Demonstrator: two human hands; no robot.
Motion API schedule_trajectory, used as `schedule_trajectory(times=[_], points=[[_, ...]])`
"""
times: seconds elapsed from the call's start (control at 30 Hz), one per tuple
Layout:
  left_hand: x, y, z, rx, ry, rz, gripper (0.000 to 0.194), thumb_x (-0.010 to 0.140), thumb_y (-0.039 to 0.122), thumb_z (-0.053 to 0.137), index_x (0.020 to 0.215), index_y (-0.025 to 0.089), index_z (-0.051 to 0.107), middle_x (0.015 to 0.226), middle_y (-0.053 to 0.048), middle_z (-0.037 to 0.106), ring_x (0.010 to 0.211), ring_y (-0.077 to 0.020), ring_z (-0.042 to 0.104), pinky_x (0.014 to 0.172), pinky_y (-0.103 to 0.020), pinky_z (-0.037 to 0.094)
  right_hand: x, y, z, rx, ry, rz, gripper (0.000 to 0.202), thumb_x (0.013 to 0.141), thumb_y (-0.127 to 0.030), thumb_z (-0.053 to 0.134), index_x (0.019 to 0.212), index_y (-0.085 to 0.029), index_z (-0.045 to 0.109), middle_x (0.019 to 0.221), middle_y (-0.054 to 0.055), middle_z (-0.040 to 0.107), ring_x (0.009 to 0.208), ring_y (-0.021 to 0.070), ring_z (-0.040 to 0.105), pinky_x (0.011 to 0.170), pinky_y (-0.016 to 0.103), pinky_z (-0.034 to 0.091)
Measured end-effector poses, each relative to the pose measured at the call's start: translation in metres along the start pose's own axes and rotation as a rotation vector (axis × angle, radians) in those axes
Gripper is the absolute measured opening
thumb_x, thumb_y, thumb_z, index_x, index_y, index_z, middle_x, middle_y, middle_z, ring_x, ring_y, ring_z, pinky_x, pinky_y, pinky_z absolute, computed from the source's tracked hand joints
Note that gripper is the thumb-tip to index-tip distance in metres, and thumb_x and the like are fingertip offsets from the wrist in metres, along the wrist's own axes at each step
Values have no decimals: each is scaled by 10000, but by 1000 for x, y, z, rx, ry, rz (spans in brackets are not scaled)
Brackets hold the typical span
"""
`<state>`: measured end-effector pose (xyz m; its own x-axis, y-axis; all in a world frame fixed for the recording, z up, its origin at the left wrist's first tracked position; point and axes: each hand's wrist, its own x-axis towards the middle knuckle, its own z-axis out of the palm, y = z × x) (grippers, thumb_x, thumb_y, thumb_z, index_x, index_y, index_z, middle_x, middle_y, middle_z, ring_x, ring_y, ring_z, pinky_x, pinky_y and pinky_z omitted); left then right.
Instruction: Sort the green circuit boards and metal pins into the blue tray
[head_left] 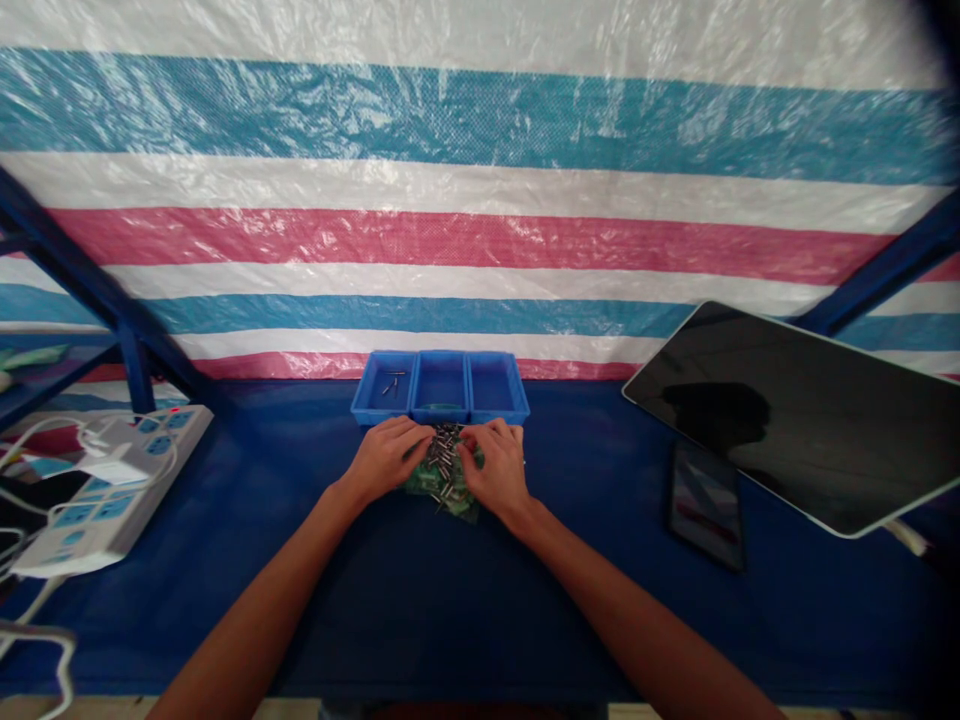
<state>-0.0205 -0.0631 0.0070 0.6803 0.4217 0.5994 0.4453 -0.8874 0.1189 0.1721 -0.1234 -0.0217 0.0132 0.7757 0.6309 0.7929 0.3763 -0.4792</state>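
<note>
A heap of small metal screws lies on a crumpled green plastic bag on the blue table. My left hand rests at the heap's left side, its thumb and forefinger closed at the edge of the screws. From the right, my right hand bends over the heap with thumb and forefinger drawn together. What sits between the fingertips of either hand is too small to make out. Just beyond the hands stand three joined blue trays; the left tray holds a few screws. The middle tray is partly hidden at its front.
A white power strip with plugs and cables lies on the left. On the right are a dark-screened monitor and a black phone-like device. A striped plastic sheet hangs behind the blue table, between blue frame bars.
</note>
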Motion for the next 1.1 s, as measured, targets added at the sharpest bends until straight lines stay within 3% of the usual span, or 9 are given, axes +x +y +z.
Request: schedule_trajectory(times=[0.17,0.37,0.7,1.1], points=[[1,3,0,-36,-4,-18,170,911,197,492,991,167,639,920,-71,689,838,-157,644,804,-304,529,0,2,-2,75,122,-10,68,812,-155,580,769,-204,599,732,-7,668,745,163,556,751,361,317],[1,8,1,-25,60,-24,282,919,228,495,1185,174,569,1075,-97,666,968,-186,635,894,-356,523,-1,-2,-7,241,208,8,80,849,-193,574,828,-217,648,803,0,699,764,158,616,787,358,383],[-1,7,6,-63,122,21,142,888,183,556,1012,164,622,930,-59,685,866,-159,628,829,-312,526,-1,-6,-5,317,159,1,130,885,-236,559,909,-243,687,871,14,725,831,182,653,818,363,426],[-3,8,7,-64,98,-21,183,918,224,510,1036,168,638,970,-77,687,873,-163,632,835,-327,525,-2,-1,-1,216,123,5,123,901,-265,530,917,-221,644,894,39,696,869,186,619,853,375,414]])
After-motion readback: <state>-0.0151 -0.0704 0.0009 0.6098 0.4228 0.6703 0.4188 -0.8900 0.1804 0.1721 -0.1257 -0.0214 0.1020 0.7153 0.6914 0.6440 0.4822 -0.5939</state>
